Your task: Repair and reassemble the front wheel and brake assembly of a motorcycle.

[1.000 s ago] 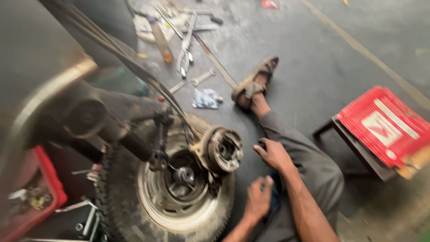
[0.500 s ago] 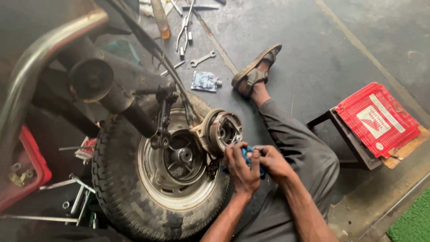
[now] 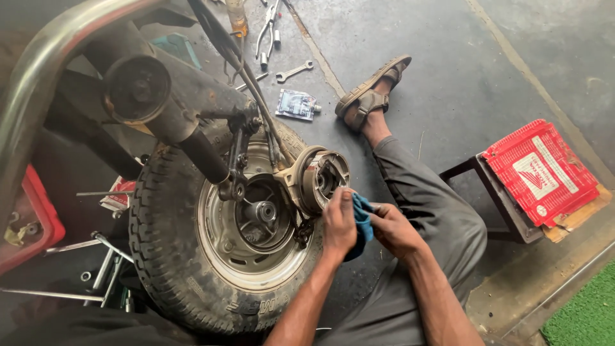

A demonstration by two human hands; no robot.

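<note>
A small vehicle wheel with a knobby tyre (image 3: pixel 163 243) and silver rim fills the lower left. A round brake plate (image 3: pixel 317 179) with brake shoes hangs off the hub on cables. My left hand (image 3: pixel 339 221) presses against the lower edge of that brake plate and grips a blue cloth (image 3: pixel 362 214). My right hand (image 3: pixel 392 229) sits just to the right, fingers closed on the same cloth. My grey-trousered leg stretches toward a brown sandal (image 3: pixel 371 90).
Pliers (image 3: pixel 269 25), a spanner (image 3: pixel 295 70) and a small packet (image 3: pixel 296 104) lie on the concrete floor above the wheel. A stool with red cardboard (image 3: pixel 541 173) stands at right. Long wrenches (image 3: pixel 96 269) and a red tray (image 3: pixel 29 224) lie at left.
The view has steadied and moved closer. My hands came together from apart, took up the blue cloth and now rest against the brake plate.
</note>
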